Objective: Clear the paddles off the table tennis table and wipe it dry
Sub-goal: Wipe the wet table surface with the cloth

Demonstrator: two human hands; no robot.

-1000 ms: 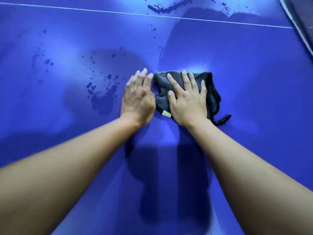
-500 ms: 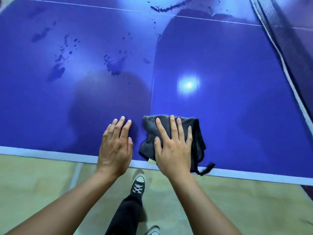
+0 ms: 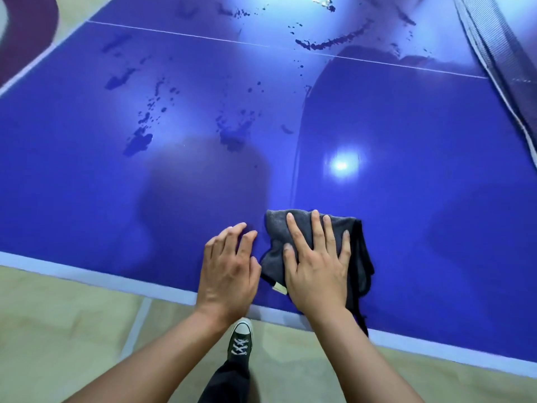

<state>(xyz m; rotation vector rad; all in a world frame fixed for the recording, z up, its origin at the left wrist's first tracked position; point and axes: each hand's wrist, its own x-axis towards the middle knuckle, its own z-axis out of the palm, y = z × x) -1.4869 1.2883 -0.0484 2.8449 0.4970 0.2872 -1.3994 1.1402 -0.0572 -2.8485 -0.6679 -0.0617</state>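
task thing: dark grey cloth (image 3: 359,254), folded into a pad on the table tennis table (image 3: 421,135), close to its near edge line (image 3: 87,275).
right hand (image 3: 316,266): flat on top of the cloth, fingers spread and straight, palm pressing down.
left hand (image 3: 229,266): bare on the blue surface just beside the cloth's left edge, holding nothing. Fingers are slightly bent with the tips on the table; can't tell if the palm touches.
key relation: water patches (image 3: 139,141) and (image 3: 235,135) lie ahead of the hands and to the left. A longer wet streak (image 3: 328,43) sits far ahead, near the thin white line (image 3: 174,32).
nearer hand: the left is nearer the wet zone, but the cloth is under the right, so the next pass likely goes forward-left.
cloth axis: no clear long axis, roughly as wide as deep. A thin strip trails off its right side to the table edge.
right of cloth: surface up to the net (image 3: 499,53) reads dry, judging by sheen only.
paddles: none in view, probably cleared.
hidden: the cloth's centre is under the right hand.
cut off: the far half of the table and most of the net.
hard to read: lamp glare (image 3: 343,164) and shadows could mask thin film.
below edge: a sneaker (image 3: 241,341) on the floor (image 3: 58,330).
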